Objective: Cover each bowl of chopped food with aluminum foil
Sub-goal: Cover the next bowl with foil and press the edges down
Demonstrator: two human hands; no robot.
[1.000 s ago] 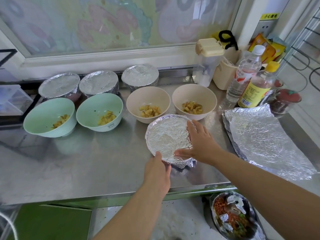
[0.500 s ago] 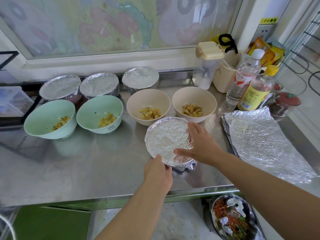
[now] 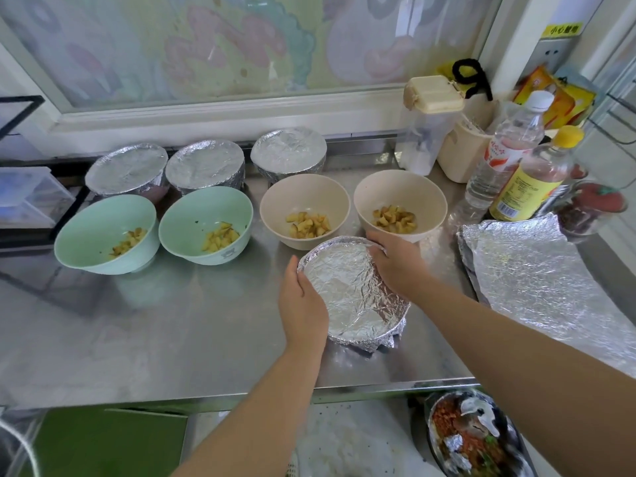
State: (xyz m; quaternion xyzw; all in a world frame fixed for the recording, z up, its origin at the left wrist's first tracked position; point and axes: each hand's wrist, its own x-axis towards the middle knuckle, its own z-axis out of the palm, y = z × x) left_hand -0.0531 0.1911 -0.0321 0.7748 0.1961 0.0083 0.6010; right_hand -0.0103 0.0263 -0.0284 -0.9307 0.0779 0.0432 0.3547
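Note:
A foil-covered bowl (image 3: 351, 294) stands near the front of the steel counter (image 3: 172, 321). My left hand (image 3: 303, 301) cups its left rim and my right hand (image 3: 395, 263) curls over its far right rim. Behind it stand two beige bowls (image 3: 304, 201) (image 3: 399, 194) and two green bowls (image 3: 103, 228) (image 3: 203, 218), all uncovered with chopped yellow food inside. Three foil-covered bowls (image 3: 127, 168) (image 3: 204, 163) (image 3: 289, 151) line the back. Loose foil sheets (image 3: 530, 270) lie at the right.
Two bottles (image 3: 502, 156) (image 3: 530, 180), a clear lidded jug (image 3: 426, 125) and a beige holder (image 3: 461, 153) crowd the back right corner, with a glass jar (image 3: 595, 208) beside them. A bowl of scraps (image 3: 475, 438) sits below the counter's front edge.
My left hand slid from the near rim up along the left rim. My right hand moved from the right side to the far right rim. The bowl stayed in place.

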